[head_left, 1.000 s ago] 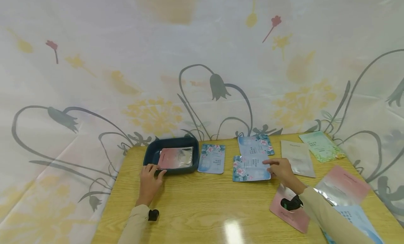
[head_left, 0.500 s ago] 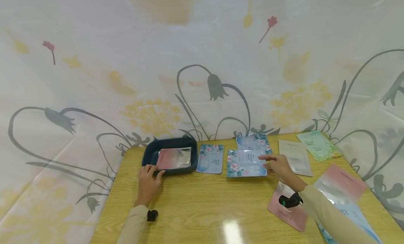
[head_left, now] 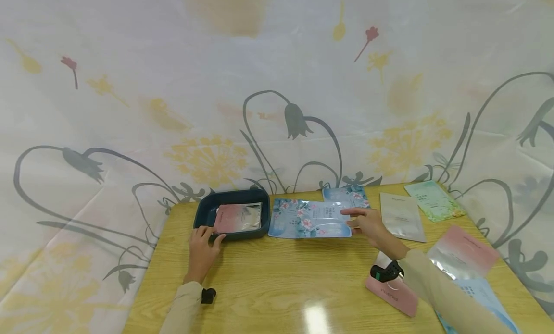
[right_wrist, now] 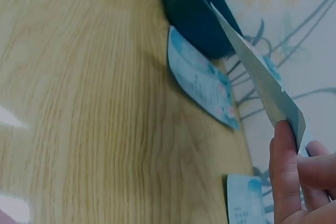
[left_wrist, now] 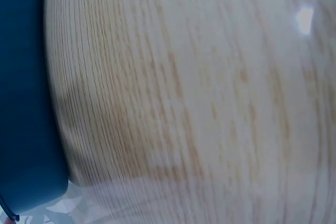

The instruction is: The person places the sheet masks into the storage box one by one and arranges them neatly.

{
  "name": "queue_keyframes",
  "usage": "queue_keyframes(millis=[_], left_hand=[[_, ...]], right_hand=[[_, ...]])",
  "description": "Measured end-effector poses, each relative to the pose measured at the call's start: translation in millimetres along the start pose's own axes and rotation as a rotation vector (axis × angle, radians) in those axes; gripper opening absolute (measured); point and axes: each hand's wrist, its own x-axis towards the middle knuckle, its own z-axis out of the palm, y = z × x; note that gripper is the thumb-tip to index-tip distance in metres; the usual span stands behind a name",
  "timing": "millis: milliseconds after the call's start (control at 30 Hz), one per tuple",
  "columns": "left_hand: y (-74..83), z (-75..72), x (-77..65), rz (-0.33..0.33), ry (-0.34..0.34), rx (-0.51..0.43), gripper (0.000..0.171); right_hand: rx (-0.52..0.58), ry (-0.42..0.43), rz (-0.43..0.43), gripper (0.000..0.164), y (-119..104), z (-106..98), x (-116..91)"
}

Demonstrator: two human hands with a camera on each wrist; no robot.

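My right hand [head_left: 368, 227] pinches the right end of a light-blue floral face mask packet [head_left: 326, 221]. In the head view the held packet overlaps another blue floral packet [head_left: 283, 223]. The right wrist view shows the held packet [right_wrist: 257, 77] nearly edge-on and raised off the table, between thumb and fingers. At the left, my left hand [head_left: 203, 252] grips the front-left rim of a dark blue plastic basin [head_left: 246, 235]. Inside the basin lies a pink and silver packet [head_left: 233, 217]. The left wrist view catches mostly the basin's wall [left_wrist: 26, 93].
Behind the held packet lies another blue floral packet [head_left: 348, 194]. To the right are a beige packet [head_left: 402, 216], a green one [head_left: 434, 199], pink ones [head_left: 465, 252] [head_left: 394, 293] and a blue one [head_left: 480, 295]. A patterned cloth hangs behind the wooden table [head_left: 259, 286].
My right hand has lifted the blue floral packet and carried it left, over the packet beside the basin. My left hand has stayed at the basin's rim.
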Motion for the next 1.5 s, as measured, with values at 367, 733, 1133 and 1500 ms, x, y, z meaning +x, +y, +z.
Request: queue_keyframes(millis=[367, 733, 1133, 1500], left_hand=[[-3.1, -0.3, -3.0, 0.007, 0.003, 0.009, 0.024], [-3.2, 0.8, -2.9, -0.001, -0.004, 0.005, 0.023], [-3.1, 0.4, -0.8, -0.007, 0.002, 0.001, 0.023], [-3.7, 0.4, -1.6, -0.011, -0.004, 0.015, 0.023]], right_hand=[[0.057, -0.030, 0.016, 0.032, -8, 33, 7], [0.088, -0.085, 0.000, 0.032, -20, 66, 22], [0.103, -0.105, 0.009, 0.031, -23, 105, 41], [0.135, -0.115, 0.040, 0.032, -28, 145, 58]])
